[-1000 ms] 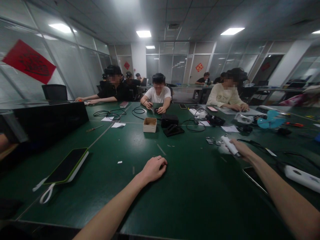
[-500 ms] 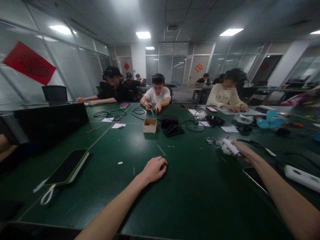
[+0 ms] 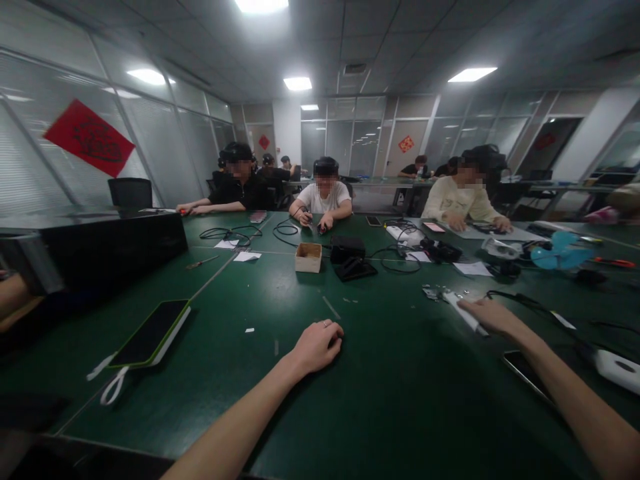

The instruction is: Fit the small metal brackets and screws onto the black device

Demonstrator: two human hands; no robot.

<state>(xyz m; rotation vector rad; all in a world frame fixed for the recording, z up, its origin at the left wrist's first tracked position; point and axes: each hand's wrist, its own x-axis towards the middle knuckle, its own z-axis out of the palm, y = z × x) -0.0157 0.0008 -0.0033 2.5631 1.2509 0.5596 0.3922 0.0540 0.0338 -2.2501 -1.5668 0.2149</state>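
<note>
My left hand [image 3: 319,345] rests on the green table [image 3: 390,393] with its fingers curled under; a ring shows on one finger and nothing can be seen in the hand. My right hand [image 3: 487,314] reaches out to the right and lies around a white stick-shaped tool [image 3: 461,311], which is low against the tabletop. Small metal parts [image 3: 434,291] lie just beyond the tool.
A green-edged tablet [image 3: 150,333] with a white strap lies left, beside a black box [image 3: 95,247]. A phone [image 3: 527,377] and a white device [image 3: 619,368] lie by my right arm. A cardboard box [image 3: 309,257], black cases, cables and a blue fan [image 3: 560,250] sit farther out. Three people work across the table.
The camera view shifted slightly, so everything sits lower and more to the right. My right hand lowered the white tool toward the table. My left hand stayed put.
</note>
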